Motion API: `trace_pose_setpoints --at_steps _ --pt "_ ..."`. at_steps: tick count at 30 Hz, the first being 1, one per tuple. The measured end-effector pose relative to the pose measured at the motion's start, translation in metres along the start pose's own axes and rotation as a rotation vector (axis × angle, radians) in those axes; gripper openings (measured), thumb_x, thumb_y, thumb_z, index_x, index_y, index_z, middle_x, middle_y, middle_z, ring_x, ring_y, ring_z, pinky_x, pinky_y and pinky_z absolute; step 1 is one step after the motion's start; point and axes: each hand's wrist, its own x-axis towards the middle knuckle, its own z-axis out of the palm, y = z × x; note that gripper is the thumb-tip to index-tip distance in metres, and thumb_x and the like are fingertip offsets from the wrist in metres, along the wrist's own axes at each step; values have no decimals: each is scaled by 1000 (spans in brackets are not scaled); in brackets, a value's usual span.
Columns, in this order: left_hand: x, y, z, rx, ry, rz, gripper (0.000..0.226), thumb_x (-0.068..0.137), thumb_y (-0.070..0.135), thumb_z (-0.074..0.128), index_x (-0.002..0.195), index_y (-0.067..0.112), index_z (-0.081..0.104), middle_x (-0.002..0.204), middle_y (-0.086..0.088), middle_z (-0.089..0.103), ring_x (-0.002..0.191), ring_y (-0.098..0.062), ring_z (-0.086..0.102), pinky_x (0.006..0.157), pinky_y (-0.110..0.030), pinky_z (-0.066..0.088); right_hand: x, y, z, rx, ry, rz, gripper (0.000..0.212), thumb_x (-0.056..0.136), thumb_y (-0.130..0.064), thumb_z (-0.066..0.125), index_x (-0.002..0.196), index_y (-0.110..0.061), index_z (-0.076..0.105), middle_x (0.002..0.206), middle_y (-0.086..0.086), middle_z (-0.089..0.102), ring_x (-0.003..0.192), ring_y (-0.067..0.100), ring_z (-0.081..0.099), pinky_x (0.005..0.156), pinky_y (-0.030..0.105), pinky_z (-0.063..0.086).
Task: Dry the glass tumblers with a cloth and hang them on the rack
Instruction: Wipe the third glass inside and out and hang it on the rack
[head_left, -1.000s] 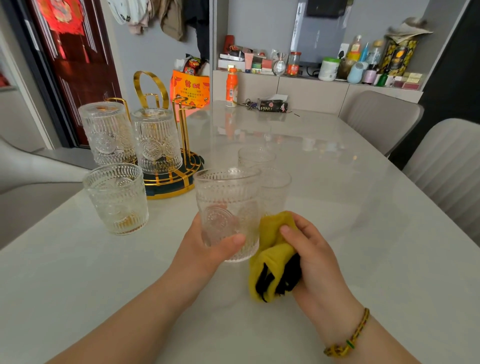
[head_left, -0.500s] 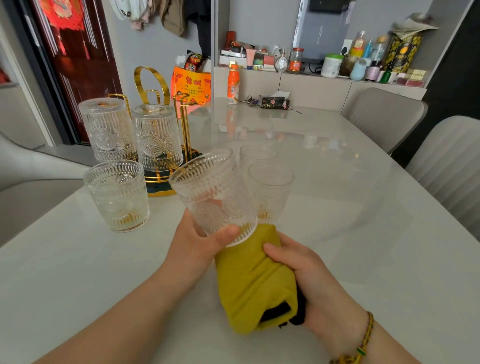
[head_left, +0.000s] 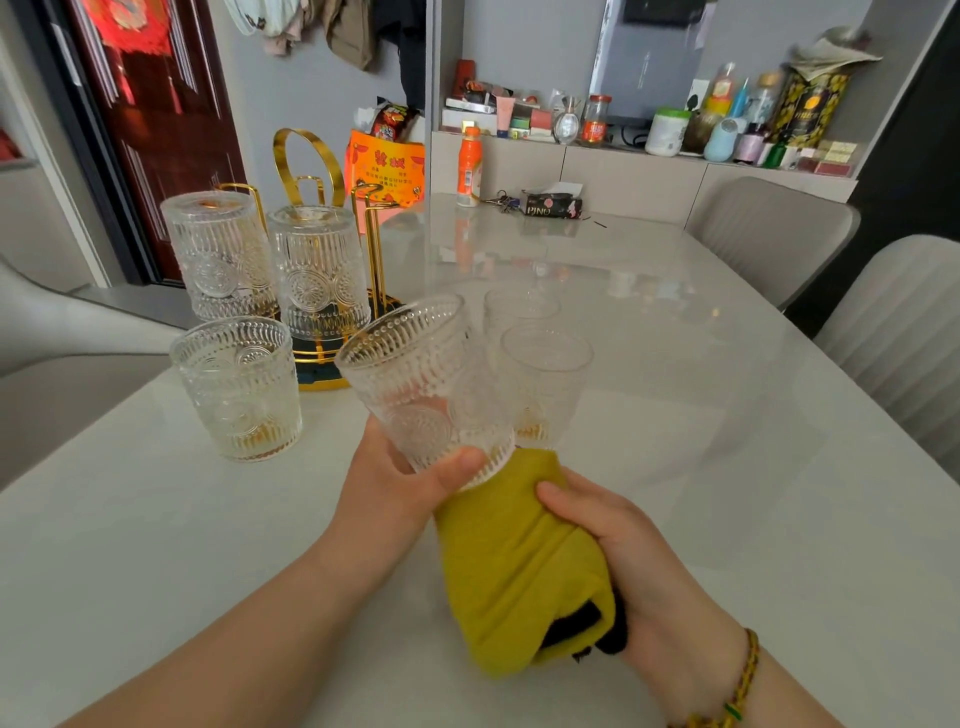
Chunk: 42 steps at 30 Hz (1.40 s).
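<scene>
My left hand (head_left: 410, 483) grips an embossed glass tumbler (head_left: 421, 379) near its base, tilted with its mouth up and to the left, lifted off the table. My right hand (head_left: 618, 545) holds a yellow cloth (head_left: 514, 561) pressed against the tumbler's bottom. Two tumblers (head_left: 218, 249) (head_left: 319, 270) hang upside down on the gold rack (head_left: 306, 166) at the left. Another tumbler (head_left: 239, 387) stands upright in front of the rack. Behind the held glass stand two more upright tumblers (head_left: 548, 374) (head_left: 519, 306).
The white table (head_left: 701, 415) runs back to an orange bottle (head_left: 469, 169), keys and a dark packet (head_left: 553, 205). Grey chairs (head_left: 774, 234) line the right side. A cluttered shelf (head_left: 649, 150) and a red door (head_left: 150, 119) lie beyond.
My left hand lifted the tumbler and tilted its mouth to the left. My right hand brought the cloth under the base, and the cloth now hangs spread lower.
</scene>
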Motion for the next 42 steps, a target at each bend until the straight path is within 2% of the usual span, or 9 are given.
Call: trace_pose_setpoints --at_steps 7,13,18,24,27,31,34,37,42 --pt "-8 1 9 60 -119 40 69 34 40 79 98 27 54 83 32 68 82 12 63 64 -2 45 3 -7 -4 114 119 -123 34 67 -16 53 98 -9 64 88 16 72 71 25 70 57 32 58" --pt "-2 1 4 16 -61 29 101 25 67 79 109 16 54 92 21 71 87 1 67 66 -9 49 1 6 6 -24 -18 -67 42 68 -19 55 110 -14 62 101 13 71 90 26 68 71 33 58" --pt "1 1 -2 -18 -18 5 96 23 71 76 104 24 54 90 22 71 87 4 66 65 -7 48 0 -4 -2 -43 48 -95 45 61 -20 58 105 -13 63 98 14 71 85 26 69 66 32 58" --pt "-6 0 5 46 -142 23 76 27 47 84 94 25 57 81 27 70 80 8 65 63 -5 47 8 0 -3 97 163 -161 25 75 -12 53 98 -12 63 83 11 73 71 22 70 59 31 58" --pt "-3 -3 3 22 -128 12 99 21 62 82 105 18 56 92 21 71 88 1 67 66 -10 49 7 5 0 -2 92 -100 31 69 -16 56 98 -14 65 87 11 73 74 22 70 60 29 58" --pt "0 2 -1 -15 -95 8 89 26 68 78 101 26 53 88 26 70 85 6 66 64 -7 49 4 -1 -2 -64 51 -70 43 60 -17 58 102 -11 65 93 14 72 76 23 70 58 28 57" --pt "-5 6 2 29 -146 9 74 36 61 76 98 28 53 85 29 69 84 9 65 65 -4 47 7 -7 -10 52 109 -109 38 70 -12 54 107 -4 61 84 16 71 68 24 70 51 29 56" --pt "-7 0 4 110 -162 -4 88 35 60 80 110 22 54 98 18 70 95 0 64 72 -8 47 11 0 -12 79 171 -127 26 85 -9 48 107 -6 61 85 16 71 69 25 69 54 31 57" --pt "-4 -4 2 125 -91 -89 99 43 41 80 124 20 27 118 8 54 106 -3 56 83 -14 49 10 16 -4 42 75 -62 42 67 -16 56 108 -8 61 97 18 71 80 29 69 60 34 57"
